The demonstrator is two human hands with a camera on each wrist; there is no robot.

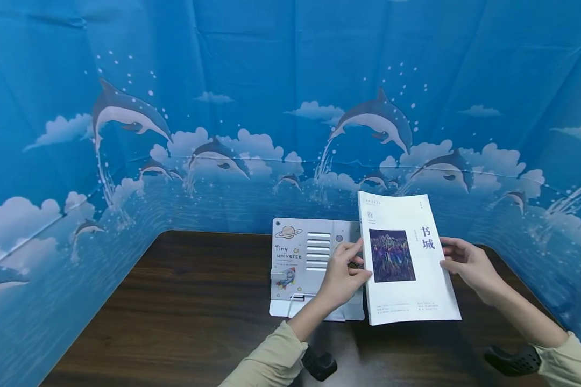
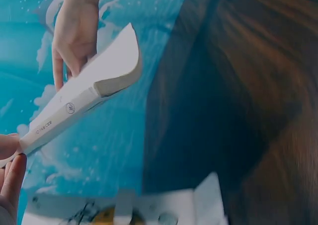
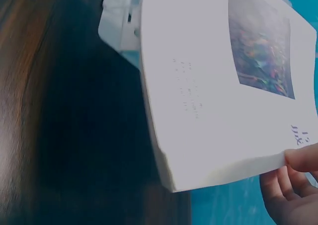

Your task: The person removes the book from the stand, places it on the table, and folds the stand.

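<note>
A white magazine point(image 1: 436, 290) with a dark picture on its cover is held up above the table, its front toward the head camera. My left hand point(image 1: 342, 274) pinches its spine edge, thumb on the cover. At the opposite edge, my right hand point(image 1: 472, 269) pinches it between thumb and fingers. In the left wrist view the printed spine of the magazine point(image 2: 64, 111) shows, with its lower corner bending. The right wrist view has the cover of the magazine point(image 3: 198, 135) close up. Behind and left of it stands a white book stand point(image 1: 290, 252) printed "Tiny universe", partly covered by my left hand and the magazine.
The dark wooden table point(image 1: 184, 312) stretches out to the left of the stand. A blue cloth point(image 1: 252, 80) printed with dolphins and clouds hangs behind and around the table. Black wrist cameras point(image 1: 319, 365) sit on both of my wrists.
</note>
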